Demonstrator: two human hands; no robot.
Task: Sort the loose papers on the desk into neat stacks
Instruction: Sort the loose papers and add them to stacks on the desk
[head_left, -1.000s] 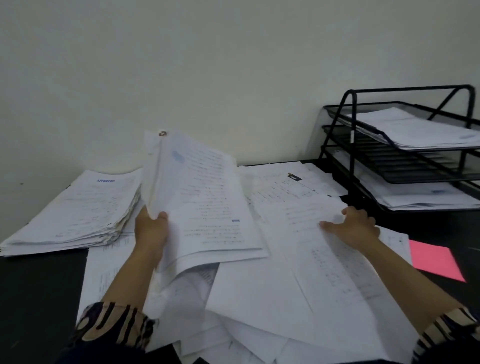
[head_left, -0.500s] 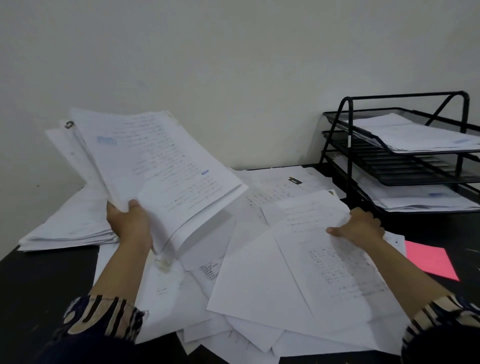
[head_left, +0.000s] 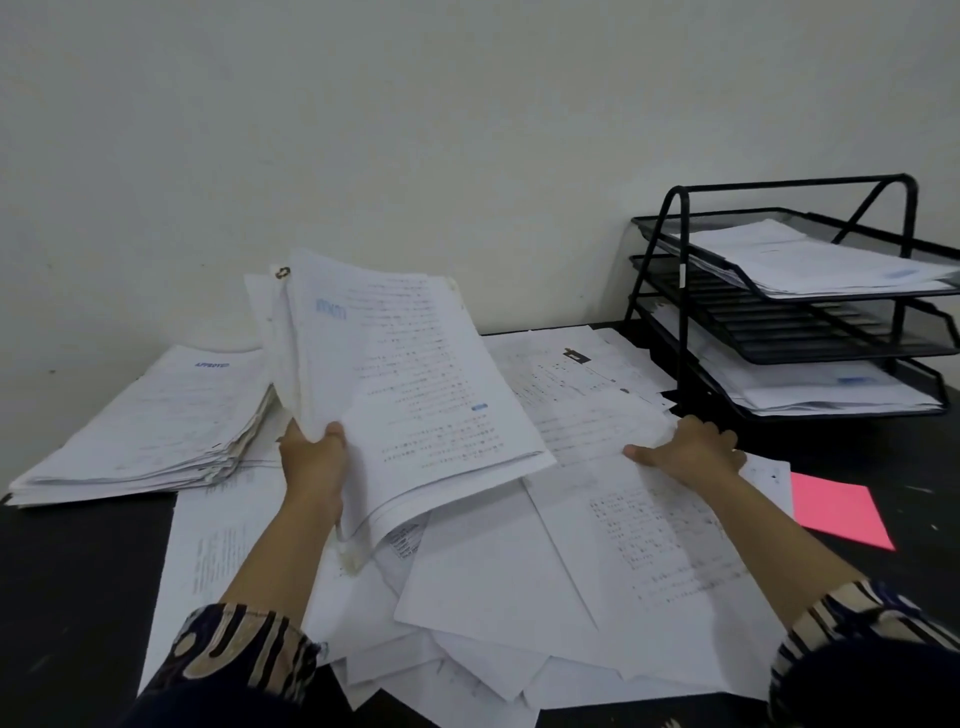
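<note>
My left hand (head_left: 314, 462) grips a thick bundle of printed papers (head_left: 410, 395) by its lower left edge and holds it tilted up above the desk; a binder clip shows at its top left corner. Under it a messy spread of loose white sheets (head_left: 498, 587) covers the middle of the black desk (head_left: 67, 582). My right hand (head_left: 691, 452) lies palm down on a printed sheet (head_left: 654, 525) at the right side of that spread, fingers curled at its upper edge. A neat stack of papers (head_left: 150, 431) sits at the far left.
A black three-tier wire tray (head_left: 795, 332) stands at the back right with papers in its top and bottom tiers. A pink sheet (head_left: 836, 509) lies on the desk right of my right hand. A pale wall runs behind the desk.
My left hand has swung the bundle back from the far left toward the middle and raised it more upright. My right hand has stayed on the printed sheet.
</note>
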